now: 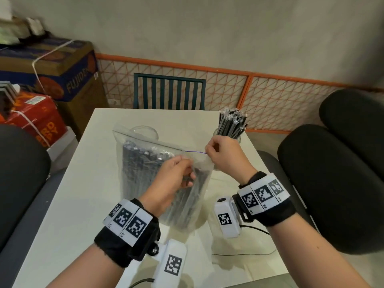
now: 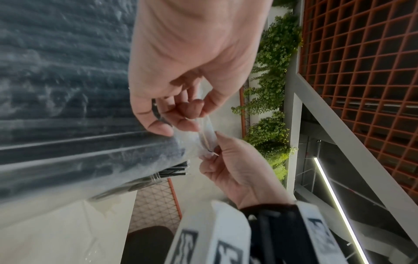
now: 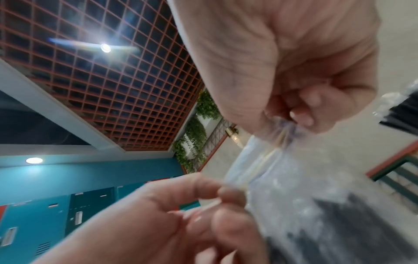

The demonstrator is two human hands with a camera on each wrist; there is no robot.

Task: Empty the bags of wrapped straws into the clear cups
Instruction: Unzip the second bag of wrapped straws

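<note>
A clear zip bag (image 1: 141, 173) packed with dark wrapped straws stands tilted on the white table (image 1: 83, 204). My left hand (image 1: 187, 171) pinches one side of the bag's top edge near its right corner, and my right hand (image 1: 208, 153) pinches the other side at the corner. In the left wrist view the left hand (image 2: 178, 123) and the right hand (image 2: 214, 151) both hold the bag (image 2: 68, 107) by its mouth. The right wrist view shows the right hand (image 3: 291, 117) and left hand (image 3: 217, 201) gripping the plastic (image 3: 305, 178). An empty clear cup (image 1: 143, 129) stands behind the bag. Another cup (image 1: 216, 133) at the right holds a bundle of straws (image 1: 233, 121).
Black padded chairs flank the table on the left (image 1: 18, 179) and the right (image 1: 332, 183). A teal slatted chair (image 1: 169, 91) stands at the far edge. Cardboard boxes (image 1: 52, 69) are stacked at the back left. Thin cables (image 1: 249, 253) lie on the near right of the table.
</note>
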